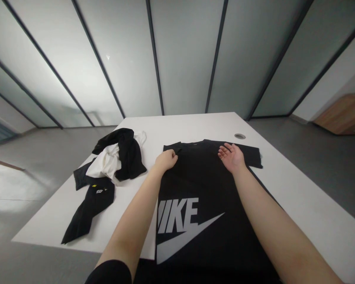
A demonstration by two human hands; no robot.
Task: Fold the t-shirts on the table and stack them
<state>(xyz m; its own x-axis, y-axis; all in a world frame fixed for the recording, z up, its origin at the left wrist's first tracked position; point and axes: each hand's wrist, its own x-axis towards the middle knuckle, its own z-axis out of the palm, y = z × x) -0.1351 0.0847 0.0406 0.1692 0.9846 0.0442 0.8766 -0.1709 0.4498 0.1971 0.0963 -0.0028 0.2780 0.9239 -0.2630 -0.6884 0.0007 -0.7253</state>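
A black T-shirt (207, 177) with grey NIKE lettering and a swoosh lies front up, its collar toward the far side. Its left edge cuts through the first letter, so that side appears folded under. The right sleeve stretches out to the side. My left hand (166, 159) is closed at the shirt's left shoulder, fingers curled on the cloth there. Over the right shoulder of the shirt, my right hand (232, 157) is open, palm turned up and inward, fingers apart, holding nothing.
The shirt lies on a white table (183, 126). At its left is a loose heap of clothes: a black garment (131, 157), a white one (105, 163) and a dark piece with a small print (90, 209). A round cable grommet (240, 136) sits at the far right. Frosted glass panels stand behind.
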